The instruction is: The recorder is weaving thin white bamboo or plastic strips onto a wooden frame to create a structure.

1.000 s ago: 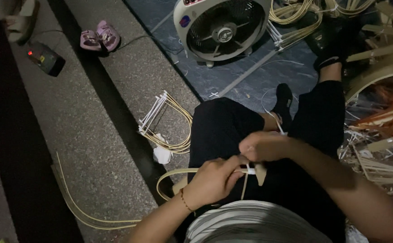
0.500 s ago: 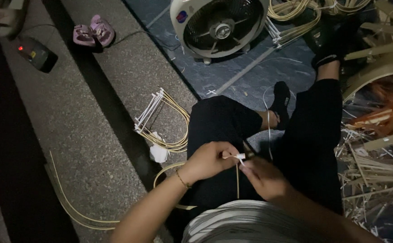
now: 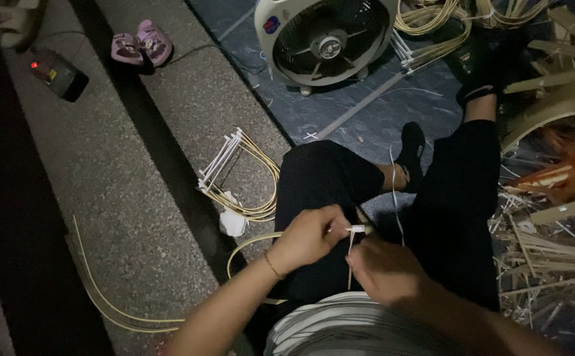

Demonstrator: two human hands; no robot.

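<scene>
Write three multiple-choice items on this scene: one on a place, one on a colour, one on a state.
1. Where is the box fan?
A. on the floor beyond the knees
B. in the lap
C. on the step, left

2. What colour are the small shoes?
A. green
B. pink
C. yellow

3. What is the left hand doing?
A. resting flat on the floor
B. hanging open
C. pinching a thin cane strip opposite the right hand

Answers: 1 A, the fan stands at the top; 2 B, both look pink; 3 C, fingertips meet at the strip.
</scene>
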